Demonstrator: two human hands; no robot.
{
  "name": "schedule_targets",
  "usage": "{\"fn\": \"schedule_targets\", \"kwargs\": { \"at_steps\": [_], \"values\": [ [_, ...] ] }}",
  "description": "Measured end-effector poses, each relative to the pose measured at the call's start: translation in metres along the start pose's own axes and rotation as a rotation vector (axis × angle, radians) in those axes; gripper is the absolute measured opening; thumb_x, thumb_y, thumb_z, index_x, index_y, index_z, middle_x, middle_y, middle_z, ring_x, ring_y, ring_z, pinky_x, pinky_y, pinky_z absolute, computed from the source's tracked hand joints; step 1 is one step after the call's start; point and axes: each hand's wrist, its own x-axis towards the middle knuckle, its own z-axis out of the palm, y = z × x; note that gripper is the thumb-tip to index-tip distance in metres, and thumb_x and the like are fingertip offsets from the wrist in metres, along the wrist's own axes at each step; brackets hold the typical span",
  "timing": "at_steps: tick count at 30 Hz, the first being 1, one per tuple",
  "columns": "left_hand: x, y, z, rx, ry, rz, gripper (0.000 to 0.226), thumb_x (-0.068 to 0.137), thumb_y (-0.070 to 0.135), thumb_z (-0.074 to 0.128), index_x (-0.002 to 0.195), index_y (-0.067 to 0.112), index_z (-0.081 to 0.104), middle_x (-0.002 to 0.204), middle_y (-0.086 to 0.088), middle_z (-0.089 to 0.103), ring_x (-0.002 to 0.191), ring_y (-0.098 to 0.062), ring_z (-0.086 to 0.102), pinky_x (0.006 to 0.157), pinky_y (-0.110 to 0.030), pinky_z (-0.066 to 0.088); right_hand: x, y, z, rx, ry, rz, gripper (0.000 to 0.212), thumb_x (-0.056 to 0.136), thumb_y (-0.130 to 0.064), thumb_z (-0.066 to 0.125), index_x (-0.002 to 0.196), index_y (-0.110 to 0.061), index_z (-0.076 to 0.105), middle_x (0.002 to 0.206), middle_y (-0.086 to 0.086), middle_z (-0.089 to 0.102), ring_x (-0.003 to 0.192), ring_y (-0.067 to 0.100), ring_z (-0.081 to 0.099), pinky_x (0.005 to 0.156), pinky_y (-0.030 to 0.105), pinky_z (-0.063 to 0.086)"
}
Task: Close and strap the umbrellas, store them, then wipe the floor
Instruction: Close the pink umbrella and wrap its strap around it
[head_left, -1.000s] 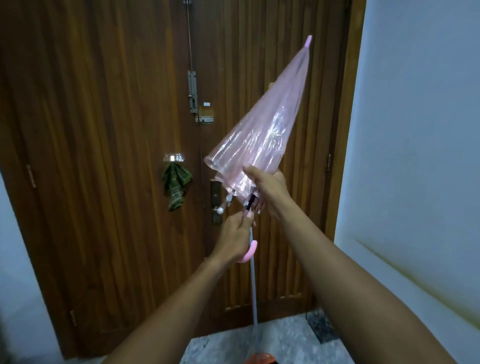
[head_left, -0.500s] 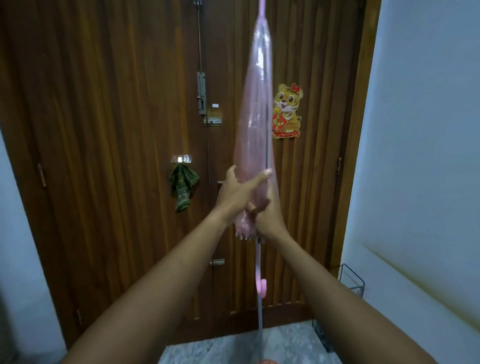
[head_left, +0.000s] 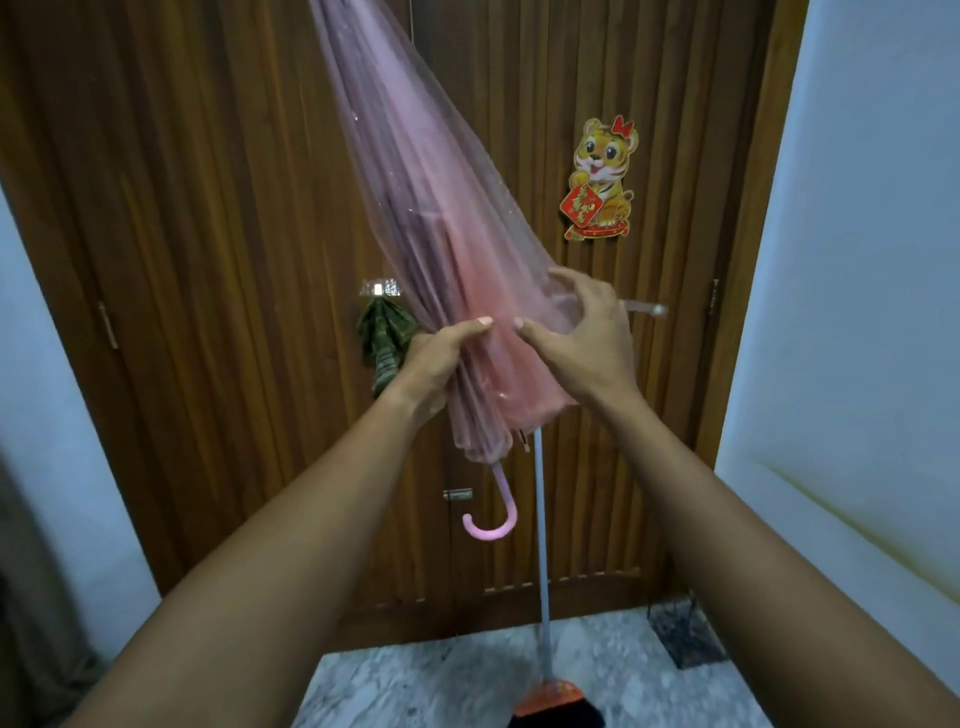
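A translucent pink umbrella (head_left: 415, 171) is folded and held up in front of a wooden door, its tip out of frame at the top and leaning left. Its pink hooked handle (head_left: 493, 514) hangs below the canopy. My left hand (head_left: 434, 364) grips the gathered canopy near its lower end from the left. My right hand (head_left: 582, 338) holds loose folds of the canopy on the right side, fingers curled into the plastic. A clear strap (head_left: 644, 308) sticks out to the right past my right hand.
The wooden door (head_left: 208, 260) fills the background, with a tiger sticker (head_left: 600, 179) and a dark green cloth (head_left: 384, 343) hanging from a hook. A mop with a pale pole (head_left: 541, 545) and orange head (head_left: 550, 696) leans by the door. A black wire rack (head_left: 685, 634) stands at right on the marble floor.
The umbrella has tilted from upright to leaning left and come closer. My hands have shifted apart on the lower canopy, and the folds on the right have spread loose.
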Motion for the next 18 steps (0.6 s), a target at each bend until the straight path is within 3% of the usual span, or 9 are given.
{"fn": "schedule_targets", "kwargs": {
  "at_steps": [2,4,8,10,11,14,16,18],
  "values": [
    [-0.001,0.001,0.004,-0.034,-0.093,-0.030,0.041,0.079,0.018,0.076,0.115,0.000,0.070,0.111,-0.019,0.073,0.103,-0.034,0.071,0.091,-0.045,0.058,0.004,0.002,0.011,0.022,-0.185,0.081,0.101,0.066,-0.064,0.080,0.151,-0.032,0.035,0.151,0.000,0.041,0.137,0.018,0.041,0.112,0.039,0.038],
    [-0.005,0.004,0.009,-0.062,-0.174,-0.063,0.031,0.085,0.016,0.067,0.113,0.002,0.071,0.105,-0.018,0.075,0.095,-0.033,0.072,0.087,-0.044,0.059,0.000,0.007,0.023,0.191,-0.321,0.129,0.115,0.059,-0.066,0.083,0.154,-0.029,0.029,0.151,-0.001,0.043,0.137,0.018,0.045,0.113,0.044,0.042],
    [-0.008,0.005,0.003,-0.085,-0.256,-0.018,0.025,0.085,0.021,0.065,0.108,0.012,0.071,0.098,-0.011,0.076,0.094,-0.028,0.072,0.084,-0.041,0.060,-0.014,0.012,0.038,0.354,-0.301,0.149,0.085,0.064,-0.056,0.083,0.137,-0.025,0.051,0.124,-0.008,0.062,0.113,0.013,0.063,0.093,0.043,0.058],
    [-0.006,0.000,-0.002,-0.135,-0.295,0.025,0.034,0.089,0.028,0.068,0.119,0.013,0.067,0.112,-0.011,0.074,0.107,-0.027,0.070,0.096,-0.044,0.055,-0.022,0.009,0.043,0.201,-0.217,0.069,0.067,0.074,-0.051,0.079,0.130,-0.025,0.052,0.114,-0.008,0.063,0.104,0.014,0.065,0.084,0.041,0.061],
    [-0.005,-0.003,-0.001,-0.155,-0.278,0.040,0.051,0.083,0.036,0.074,0.126,0.011,0.064,0.119,-0.013,0.072,0.113,-0.028,0.068,0.101,-0.045,0.052,-0.027,0.006,0.046,0.095,-0.183,0.023,0.058,0.080,-0.048,0.075,0.127,-0.025,0.051,0.110,-0.007,0.062,0.099,0.015,0.065,0.080,0.040,0.061],
    [-0.005,-0.011,0.007,-0.182,-0.102,0.070,0.097,0.046,0.054,0.093,0.123,0.003,0.064,0.115,-0.013,0.074,0.110,-0.027,0.070,0.101,-0.042,0.052,-0.041,-0.006,0.053,-0.200,-0.092,-0.122,0.040,0.090,-0.031,0.065,0.124,-0.017,0.052,0.102,0.001,0.060,0.090,0.019,0.059,0.076,0.040,0.056],
    [-0.006,-0.015,0.011,-0.180,-0.081,0.068,0.104,0.040,0.056,0.095,0.120,-0.003,0.064,0.108,-0.012,0.075,0.106,-0.025,0.071,0.102,-0.042,0.052,-0.050,-0.013,0.058,-0.384,-0.025,-0.189,0.032,0.093,-0.021,0.059,0.124,-0.013,0.055,0.098,0.003,0.056,0.087,0.019,0.052,0.076,0.040,0.052],
    [-0.008,-0.017,0.011,-0.218,-0.142,0.036,0.100,0.048,0.052,0.094,0.121,-0.008,0.061,0.098,-0.010,0.073,0.098,-0.025,0.069,0.103,-0.044,0.051,-0.055,-0.017,0.061,-0.543,0.024,-0.211,0.033,0.097,-0.021,0.054,0.128,-0.012,0.054,0.100,0.004,0.054,0.088,0.020,0.051,0.073,0.040,0.050]
  ]
}}
